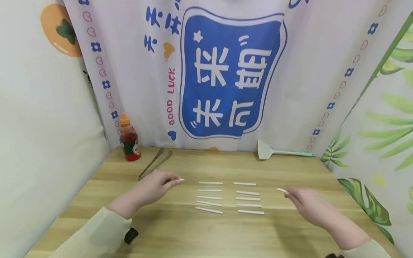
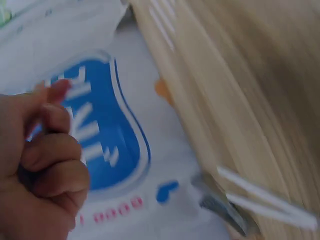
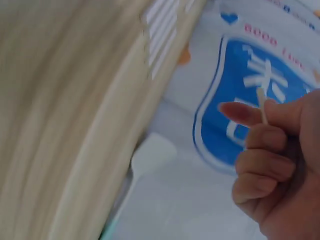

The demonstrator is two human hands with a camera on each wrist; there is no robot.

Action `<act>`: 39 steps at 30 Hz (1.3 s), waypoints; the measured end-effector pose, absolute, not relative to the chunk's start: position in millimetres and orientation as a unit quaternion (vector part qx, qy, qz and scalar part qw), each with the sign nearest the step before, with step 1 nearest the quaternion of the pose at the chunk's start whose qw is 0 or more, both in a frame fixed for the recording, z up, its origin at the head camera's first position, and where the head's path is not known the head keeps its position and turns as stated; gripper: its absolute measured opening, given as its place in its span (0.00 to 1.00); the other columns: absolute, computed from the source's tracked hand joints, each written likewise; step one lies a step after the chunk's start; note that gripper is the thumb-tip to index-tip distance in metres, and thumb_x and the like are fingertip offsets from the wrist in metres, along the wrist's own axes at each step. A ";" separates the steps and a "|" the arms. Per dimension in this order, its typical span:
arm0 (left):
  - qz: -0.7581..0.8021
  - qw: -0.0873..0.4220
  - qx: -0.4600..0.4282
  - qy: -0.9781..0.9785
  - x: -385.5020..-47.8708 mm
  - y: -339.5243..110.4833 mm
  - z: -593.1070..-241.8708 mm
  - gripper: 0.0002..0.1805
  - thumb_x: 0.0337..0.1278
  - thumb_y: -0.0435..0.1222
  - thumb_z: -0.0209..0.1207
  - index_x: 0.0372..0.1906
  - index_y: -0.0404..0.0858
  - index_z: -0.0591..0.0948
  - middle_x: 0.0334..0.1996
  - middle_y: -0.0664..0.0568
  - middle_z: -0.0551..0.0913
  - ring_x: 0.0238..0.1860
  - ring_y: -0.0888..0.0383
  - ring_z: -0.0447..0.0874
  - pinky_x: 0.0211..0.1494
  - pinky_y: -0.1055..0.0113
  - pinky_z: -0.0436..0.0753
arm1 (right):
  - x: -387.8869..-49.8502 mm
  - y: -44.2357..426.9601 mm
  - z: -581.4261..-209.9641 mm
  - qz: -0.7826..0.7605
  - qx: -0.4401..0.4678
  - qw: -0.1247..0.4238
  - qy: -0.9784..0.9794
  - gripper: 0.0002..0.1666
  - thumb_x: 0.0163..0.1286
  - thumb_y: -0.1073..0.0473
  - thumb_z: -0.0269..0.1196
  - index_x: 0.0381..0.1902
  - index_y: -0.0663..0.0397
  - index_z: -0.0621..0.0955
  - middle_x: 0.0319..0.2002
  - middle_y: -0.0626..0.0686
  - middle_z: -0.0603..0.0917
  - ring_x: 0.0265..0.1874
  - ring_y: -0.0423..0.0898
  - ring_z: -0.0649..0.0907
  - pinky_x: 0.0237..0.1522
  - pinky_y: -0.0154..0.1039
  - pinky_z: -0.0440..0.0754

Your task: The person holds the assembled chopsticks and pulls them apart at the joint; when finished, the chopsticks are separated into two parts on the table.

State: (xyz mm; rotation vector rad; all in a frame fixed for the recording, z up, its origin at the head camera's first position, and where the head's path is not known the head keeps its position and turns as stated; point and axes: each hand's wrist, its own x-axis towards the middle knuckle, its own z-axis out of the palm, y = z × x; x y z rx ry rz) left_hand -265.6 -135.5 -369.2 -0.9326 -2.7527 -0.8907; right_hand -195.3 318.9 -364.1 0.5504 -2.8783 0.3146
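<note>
My left hand (image 1: 157,184) hovers left of two columns of thin white sticks, fingertips pinching a white stick (image 1: 182,179) of which only a short end shows. Blur obscures that stick in the left wrist view. My right hand (image 1: 311,206), to the right of the columns, pinches another white stick (image 1: 282,190) between thumb and forefinger; its other fingers curl into the palm in the right wrist view. Several sticks lie roughly parallel in the left column (image 1: 209,197) and several more in the right column (image 1: 247,199). Neither hand touches these rows.
Metal tongs (image 1: 151,166) lie spread on the wooden table (image 1: 206,236) behind my left hand. A red sauce bottle (image 1: 130,141) with an orange cap stands at the back left corner. A pale spatula (image 1: 266,150) rests along the back edge by the printed curtain (image 1: 300,89).
</note>
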 end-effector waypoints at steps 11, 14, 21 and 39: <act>-0.158 -0.023 -0.446 -0.881 -250.1 -45.5 -409.0 0.14 0.60 0.31 0.63 0.22 0.44 0.74 0.19 0.63 0.70 0.21 0.66 0.67 0.27 0.71 0.71 | -204.0 261.9 -412.4 0.114 0.291 0.001 -0.950 0.08 0.72 0.61 0.60 0.35 0.48 0.70 0.21 0.38 0.68 0.18 0.35 0.68 0.20 0.36 0.69; -0.115 -0.011 -0.452 -0.885 -250.2 -38.6 -415.9 0.15 0.60 0.37 0.66 0.22 0.47 0.73 0.18 0.65 0.69 0.20 0.67 0.66 0.25 0.72 0.69 | -205.9 257.7 -419.6 0.102 0.302 0.011 -0.948 0.13 0.69 0.60 0.64 0.30 0.45 0.70 0.22 0.37 0.69 0.20 0.35 0.69 0.23 0.36 0.69; -0.084 -0.007 -0.467 -0.880 -250.2 -33.6 -418.2 0.14 0.53 0.34 0.69 0.21 0.47 0.74 0.20 0.65 0.70 0.22 0.68 0.67 0.28 0.73 0.71 | -210.0 248.0 -424.6 0.105 0.324 0.025 -0.940 0.17 0.62 0.62 0.69 0.26 0.42 0.71 0.24 0.36 0.69 0.23 0.35 0.69 0.25 0.36 0.69; -0.082 -0.005 -0.466 -0.881 -251.1 -35.7 -419.4 0.11 0.50 0.30 0.69 0.23 0.47 0.79 0.22 0.65 0.74 0.25 0.68 0.71 0.33 0.72 0.74 | -215.9 246.7 -427.4 0.103 0.341 0.015 -0.934 0.19 0.57 0.67 0.70 0.25 0.43 0.70 0.23 0.36 0.69 0.23 0.36 0.69 0.25 0.36 0.70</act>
